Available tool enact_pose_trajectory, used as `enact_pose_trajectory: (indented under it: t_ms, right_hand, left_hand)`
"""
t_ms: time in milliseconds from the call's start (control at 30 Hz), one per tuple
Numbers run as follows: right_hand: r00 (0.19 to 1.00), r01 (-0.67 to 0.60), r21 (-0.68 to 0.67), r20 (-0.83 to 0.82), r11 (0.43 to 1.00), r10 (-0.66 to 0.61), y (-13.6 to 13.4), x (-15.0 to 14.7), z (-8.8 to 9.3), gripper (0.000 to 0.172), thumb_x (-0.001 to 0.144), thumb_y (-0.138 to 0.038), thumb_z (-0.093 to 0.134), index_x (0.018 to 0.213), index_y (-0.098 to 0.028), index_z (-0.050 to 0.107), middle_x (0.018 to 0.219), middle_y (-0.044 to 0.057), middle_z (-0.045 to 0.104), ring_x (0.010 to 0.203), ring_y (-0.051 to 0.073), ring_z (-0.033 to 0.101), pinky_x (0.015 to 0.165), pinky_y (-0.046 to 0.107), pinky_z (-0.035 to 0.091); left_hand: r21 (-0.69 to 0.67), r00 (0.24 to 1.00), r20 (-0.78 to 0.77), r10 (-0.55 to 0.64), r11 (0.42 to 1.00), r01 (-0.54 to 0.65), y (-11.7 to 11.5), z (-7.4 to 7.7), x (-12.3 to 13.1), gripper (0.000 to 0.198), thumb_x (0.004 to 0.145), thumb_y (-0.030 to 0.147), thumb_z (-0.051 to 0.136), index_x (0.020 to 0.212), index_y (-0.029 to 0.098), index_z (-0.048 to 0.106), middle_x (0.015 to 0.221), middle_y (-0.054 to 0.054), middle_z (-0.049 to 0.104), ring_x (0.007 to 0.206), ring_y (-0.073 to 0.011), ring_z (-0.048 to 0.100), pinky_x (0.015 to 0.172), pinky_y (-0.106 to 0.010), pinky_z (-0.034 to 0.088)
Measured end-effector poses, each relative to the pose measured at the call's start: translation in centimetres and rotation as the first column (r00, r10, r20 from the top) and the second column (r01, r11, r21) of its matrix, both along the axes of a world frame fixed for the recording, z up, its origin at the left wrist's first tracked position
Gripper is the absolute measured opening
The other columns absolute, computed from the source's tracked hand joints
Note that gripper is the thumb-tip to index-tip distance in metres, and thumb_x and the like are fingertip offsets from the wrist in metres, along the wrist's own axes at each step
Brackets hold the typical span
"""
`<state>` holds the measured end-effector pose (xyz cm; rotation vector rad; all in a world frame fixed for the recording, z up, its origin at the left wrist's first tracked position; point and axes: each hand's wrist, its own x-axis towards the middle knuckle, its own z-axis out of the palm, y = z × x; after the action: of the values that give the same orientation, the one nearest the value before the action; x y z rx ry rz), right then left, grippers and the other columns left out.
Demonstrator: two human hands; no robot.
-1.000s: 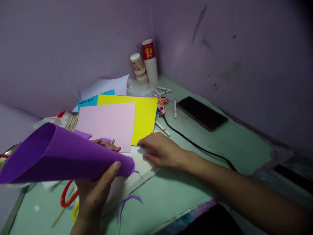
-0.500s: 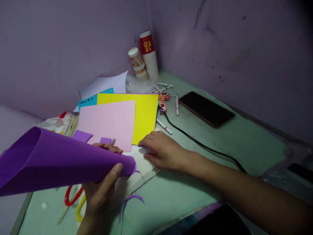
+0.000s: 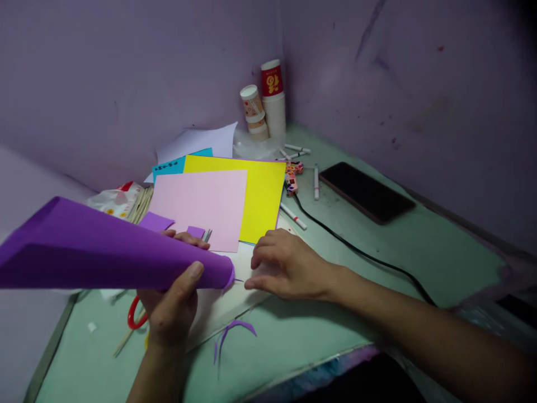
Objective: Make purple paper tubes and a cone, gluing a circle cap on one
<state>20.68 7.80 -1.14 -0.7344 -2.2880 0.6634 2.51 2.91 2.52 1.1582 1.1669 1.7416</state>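
My left hand (image 3: 174, 305) is wrapped around a rolled purple paper cone (image 3: 113, 252), thumb on top near its narrow end. The wide end points left. A thin purple sliver sticks out at the narrow tip. Just right of that tip is my right hand (image 3: 289, 266), its thumb and fingers apart with nothing visible between them. Beneath the cone lie scissors, with a red handle loop (image 3: 136, 314) and the blade tips (image 3: 208, 235) showing; the rest is hidden. Curled purple paper strips (image 3: 237, 324) lie on the table below.
Pink paper (image 3: 197, 207), yellow paper (image 3: 264, 190) and blue paper (image 3: 172, 165) overlap behind my hands. Paper cups (image 3: 274, 115) stand in the corner. A phone (image 3: 367, 193) and a black cord (image 3: 348, 240) lie at right, with several white sticks (image 3: 316, 182) near a patterned device (image 3: 292, 182).
My right hand has drawn nearer the cone's narrow tip, its thumb and fingers spreading apart. The cone's wide opening has turned out of sight. The whole view has shifted slightly.
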Motion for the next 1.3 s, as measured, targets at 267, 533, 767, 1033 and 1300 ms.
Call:
enact_pose_trajectory:
  t_ms: [267, 533, 767, 1033, 1300]
  right_hand:
    - [0.996, 0.006, 0.003, 0.093, 1.000, -0.006, -1.1, -1.9, -0.8, 0.023, 0.077, -0.038, 0.066, 0.084, -0.016, 0.068, 0.074, 0.004, 0.068, 0.073, 0.018, 0.059, 0.068, 0.031, 0.038]
    - [0.955, -0.279, 0.065, 0.123, 0.958, 0.270, -1.4, -1.6, -0.6, 0.012, 0.080, -0.022, 0.059, 0.075, -0.018, 0.069, 0.066, 0.001, 0.067, 0.067, 0.014, 0.058, 0.069, 0.031, 0.038]
    - [0.934, -0.286, 0.036, -0.214, 0.958, 0.287, -2.1, -1.1, -0.1, 0.022, 0.083, -0.033, 0.061, 0.066, -0.019, 0.066, 0.058, 0.000, 0.064, 0.058, 0.013, 0.058, 0.060, 0.028, 0.044]
    - [0.927, 0.106, -0.329, -0.308, 0.938, -0.213, -0.1, -1.4, 1.7, 0.015, 0.078, -0.027, 0.064, 0.092, -0.021, 0.067, 0.092, 0.007, 0.071, 0.083, 0.020, 0.066, 0.081, 0.041, 0.052]
    - [0.876, -0.276, -0.402, -0.479, 0.873, 0.057, 0.1, -5.8, 3.3, 0.083, 0.054, -0.041, 0.084, 0.126, -0.025, 0.046, 0.131, 0.010, 0.052, 0.118, 0.027, 0.051, 0.102, 0.048, 0.039]
  left_hand:
    - [0.027, 0.997, 0.077, 0.004, 1.000, -0.006, -0.5, 0.6, -0.8, 0.045, 0.067, 0.012, 0.067, 0.108, 0.027, 0.055, 0.088, 0.002, 0.059, 0.081, -0.0153, 0.060, 0.088, -0.037, 0.049]
    - [0.092, 0.980, 0.165, 0.109, 0.988, -0.125, -0.4, 0.8, -1.6, 0.043, 0.065, 0.016, 0.073, 0.105, 0.022, 0.057, 0.085, 0.000, 0.062, 0.078, -0.0167, 0.062, 0.082, -0.039, 0.051]
    - [0.039, 0.957, 0.149, 0.248, 0.966, -0.256, -0.6, 1.9, -2.4, 0.047, 0.059, 0.032, 0.081, 0.098, 0.016, 0.059, 0.087, -0.004, 0.063, 0.084, -0.0202, 0.062, 0.083, -0.042, 0.051]
    - [-0.146, 0.951, -0.286, 0.115, 0.976, -0.162, -1.2, 0.0, -1.8, 0.059, 0.066, 0.041, 0.075, 0.112, 0.021, 0.045, 0.099, -0.005, 0.059, 0.089, -0.0205, 0.060, 0.078, -0.036, 0.050]
    - [-0.183, 0.913, -0.408, -0.008, 0.980, -0.073, -1.1, -0.2, -0.8, 0.073, 0.063, 0.033, 0.073, 0.124, 0.021, 0.032, 0.101, -0.004, 0.055, 0.086, -0.0191, 0.056, 0.069, -0.031, 0.048]
